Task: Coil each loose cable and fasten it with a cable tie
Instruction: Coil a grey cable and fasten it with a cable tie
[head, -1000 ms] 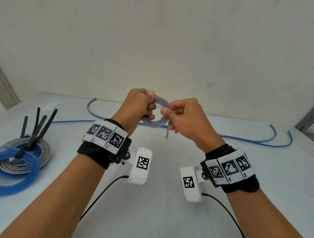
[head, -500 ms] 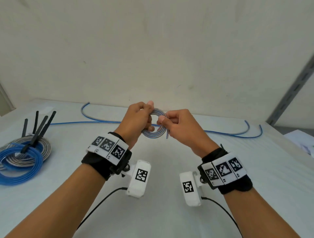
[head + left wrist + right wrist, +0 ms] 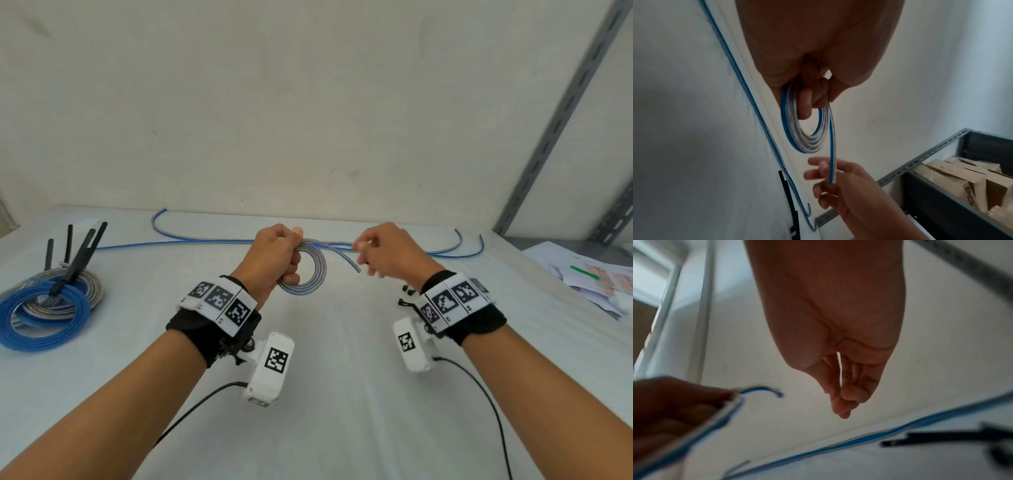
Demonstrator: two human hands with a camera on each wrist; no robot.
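- Coiled cable [image 3: 310, 270], striped blue and silver-grey, hangs above the white table [image 3: 342, 377] in the grip of the left hand [image 3: 274, 255], whose fingers curl through the ring and clamp its top.
- Its free end [image 3: 346, 258] sticks out to the right of the coil (short, slightly bowed) and stops just beside the right hand [image 3: 387, 257]; the left wrist view shows that end lying across the right hand's fingers [image 3: 822, 165], though whether it touches them cannot be told.
- That right hand holds nothing: its fingers are loosely bent and slightly spread, and in its own wrist view they hang relaxed and close together.
- A loose cable [image 3: 212, 241] of the same blue colouring lies stretched along the far edge of the table, curling up at both ends, behind both hands.
- At the left of the table sit finished coils [image 3: 44, 308], one blue and one grey overlapping, with black cable ties [image 3: 80, 253] fastened on them and their tails standing up.
- More black cable ties [image 3: 941, 437] lie on the table near the right wrist, blurred in that view.
- A grey slotted metal rack [image 3: 561, 113] rises at the right, with papers [image 3: 589, 277] lying beside the table's right edge and cardboard boxes [image 3: 962, 183] on a shelf in the left wrist view.
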